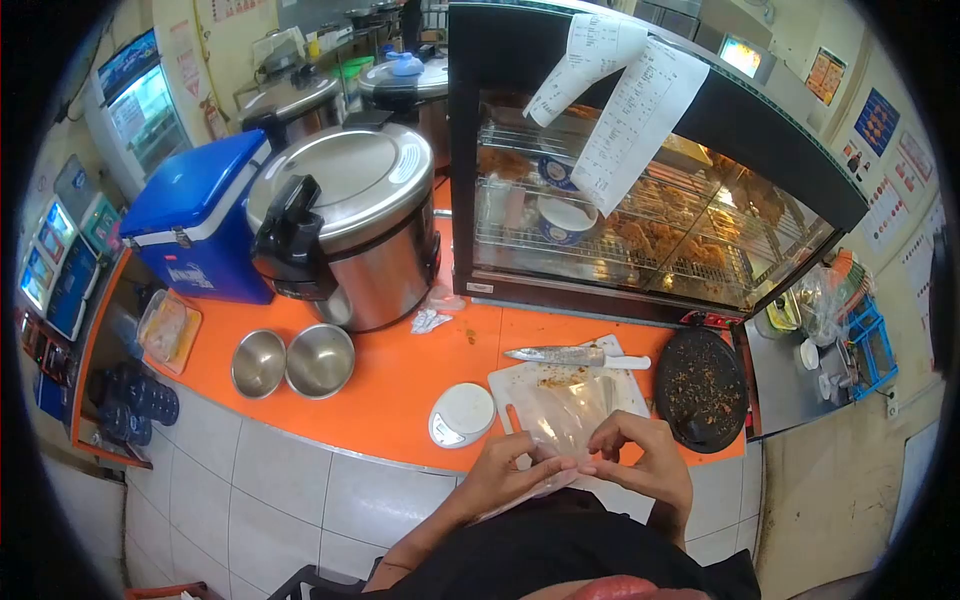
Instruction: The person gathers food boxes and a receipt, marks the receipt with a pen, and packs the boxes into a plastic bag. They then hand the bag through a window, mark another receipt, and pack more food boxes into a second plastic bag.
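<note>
A clear plastic bag [562, 415] lies over the front of a white cutting board [508, 385], its near edge pinched between my fingers. My left hand [510, 472] is closed on the bag's edge, thumb and fingertips together. Close beside it, my right hand [645, 462] pinches the same edge, the two thumbs nearly touching. A knife [575, 356] with a white handle rests across the back of the board, among brown crumbs. To the left of the board sits a small white scale [462, 415].
Right of the board is a black round tray [700, 390] with crumbs. Two steel bowls [320, 362], a large rice cooker [350, 220] and a blue cooler [195, 215] stand left. A glass food warmer [640, 290] stands behind the board.
</note>
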The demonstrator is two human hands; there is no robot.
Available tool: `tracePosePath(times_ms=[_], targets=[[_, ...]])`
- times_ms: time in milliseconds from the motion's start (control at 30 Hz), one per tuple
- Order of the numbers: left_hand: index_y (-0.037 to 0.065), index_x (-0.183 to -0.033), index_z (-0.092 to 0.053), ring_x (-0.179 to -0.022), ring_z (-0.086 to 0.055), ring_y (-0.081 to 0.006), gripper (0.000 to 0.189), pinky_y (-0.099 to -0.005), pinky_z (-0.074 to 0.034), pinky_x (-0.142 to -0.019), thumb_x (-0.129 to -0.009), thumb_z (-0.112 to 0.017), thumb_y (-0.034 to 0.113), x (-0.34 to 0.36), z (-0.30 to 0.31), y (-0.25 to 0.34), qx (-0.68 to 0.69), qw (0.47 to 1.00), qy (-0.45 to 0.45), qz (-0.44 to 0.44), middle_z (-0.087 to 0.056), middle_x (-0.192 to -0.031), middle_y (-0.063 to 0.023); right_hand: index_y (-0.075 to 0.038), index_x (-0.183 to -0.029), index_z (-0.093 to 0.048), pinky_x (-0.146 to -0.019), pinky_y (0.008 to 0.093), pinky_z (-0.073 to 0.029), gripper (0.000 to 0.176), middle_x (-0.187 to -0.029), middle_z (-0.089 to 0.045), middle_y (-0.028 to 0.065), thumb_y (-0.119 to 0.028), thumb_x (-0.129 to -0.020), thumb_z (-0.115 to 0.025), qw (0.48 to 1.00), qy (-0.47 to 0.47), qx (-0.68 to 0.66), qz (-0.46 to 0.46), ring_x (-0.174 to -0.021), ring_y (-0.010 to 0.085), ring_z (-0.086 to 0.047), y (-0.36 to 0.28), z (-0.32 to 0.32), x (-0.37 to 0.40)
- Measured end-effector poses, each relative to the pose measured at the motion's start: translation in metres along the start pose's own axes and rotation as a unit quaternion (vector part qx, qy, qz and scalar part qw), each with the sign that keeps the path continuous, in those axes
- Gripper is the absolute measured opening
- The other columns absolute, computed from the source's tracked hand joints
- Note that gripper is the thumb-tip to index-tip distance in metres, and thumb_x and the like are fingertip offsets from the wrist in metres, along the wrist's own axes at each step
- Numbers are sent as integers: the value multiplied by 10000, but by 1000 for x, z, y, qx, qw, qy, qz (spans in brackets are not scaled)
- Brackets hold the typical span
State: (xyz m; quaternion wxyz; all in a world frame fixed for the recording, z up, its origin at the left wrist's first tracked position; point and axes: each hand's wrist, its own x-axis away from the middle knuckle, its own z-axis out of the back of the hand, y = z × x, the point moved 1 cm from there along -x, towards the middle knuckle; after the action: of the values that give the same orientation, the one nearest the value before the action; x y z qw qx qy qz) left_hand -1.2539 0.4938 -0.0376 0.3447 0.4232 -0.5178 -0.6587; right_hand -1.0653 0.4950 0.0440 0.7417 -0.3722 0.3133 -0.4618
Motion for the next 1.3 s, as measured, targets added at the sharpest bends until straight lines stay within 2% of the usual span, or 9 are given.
tracePosePath(times_ms=[133, 233, 367, 567, 700, 767, 867, 1133, 1300], targets=[[4, -894, -649, -645, -581, -157, 167, -284, -431, -567, -763, -688, 100, -1, -2, -9, -44, 990, 76, -109, -633, -754, -77, -28, -733, -586, -485, 223, -423, 275, -700, -594, 36, -206, -669, -785, 999, -34, 1, -20, -555, 96, -545, -2, -8, -10], [21, -923, -653, -738, -607, -191, 182, -309, -454, -634, -761, -687, 97, 8, 7, -8, -52, 998, 31, -9, -647, -809, -86, -30, -753, -578, -474, 236, -425, 302, -685, -578, 37, -260, -703, -766, 999, -38, 18, -13, -553, 109, -540, -4, -18, -14], [25, -922, -651, -756, -616, -201, 187, -334, -462, -674, -757, -691, 102, 7, 7, -16, -91, 990, 73, -84, -648, -834, -93, -42, -843, -580, -496, 228, -435, 272, -721, -579, 33, -218, -722, -749, 997, -70, -14, -17, -585, 105, -549, -5, -21, -21], [7, -932, -643, -746, -628, -221, 204, -333, -468, -702, -769, -689, 121, 14, 25, 6, -79, 987, 73, -123, -650, -850, -111, -30, -779, -602, -519, 230, -437, 159, -673, -588, 17, -126, -738, -721, 991, 96, -35, 89, -577, 86, -543, -19, 15, -59], [7, -958, -644, -794, -636, -214, 221, -310, -472, -722, -775, -683, 124, 13, 27, 4, -77, 992, 92, -32, -659, -874, -113, -20, -669, -584, -517, 244, -432, 233, -589, -561, 19, -190, -728, -732, 986, -149, 24, 74, -528, 119, -540, -35, -3, -57], [6, -955, -645, -789, -635, -209, 219, -307, -472, -713, -781, -678, 134, 12, 31, 3, -65, 991, 113, -21, -659, -867, -113, -34, -860, -612, -623, 287, -463, 301, -784, -596, 79, -253, -707, -750, 978, -193, 72, 39, -727, 174, -579, -30, -20, -53], [5, -956, -644, -788, -633, -192, 220, -312, -472, -707, -807, -655, 167, 20, 39, 3, -31, 991, 112, -70, -662, -874, -108, -92, -1300, -381, -936, 374, -385, 789, -1302, -368, 139, -311, -656, -780, 990, -97, -6, 100, -1198, 286, -368, -3, -27, -62], [33, -1001, -612, -925, -568, -144, 248, -301, -438, -808, -815, -664, 188, 40, 48, -5, 36, 997, -58, 46, -617, -988, -38, -30, -1190, -511, -944, 352, -366, 638, -1211, -499, 101, -241, -657, -790, 940, -279, -189, 61, -1138, 225, -458, 22, -67, -46], [17, -952, -632, -760, -572, -110, 285, -263, -450, -708, -775, -710, 227, 52, 54, 3, 15, 989, -127, 75, -620, -794, -27, -29, -1017, -588, -735, 271, -413, 375, -872, -557, 34, -81, -681, -746, 945, -244, -214, 21, -795, 135, -515, 41, -69, -20]])
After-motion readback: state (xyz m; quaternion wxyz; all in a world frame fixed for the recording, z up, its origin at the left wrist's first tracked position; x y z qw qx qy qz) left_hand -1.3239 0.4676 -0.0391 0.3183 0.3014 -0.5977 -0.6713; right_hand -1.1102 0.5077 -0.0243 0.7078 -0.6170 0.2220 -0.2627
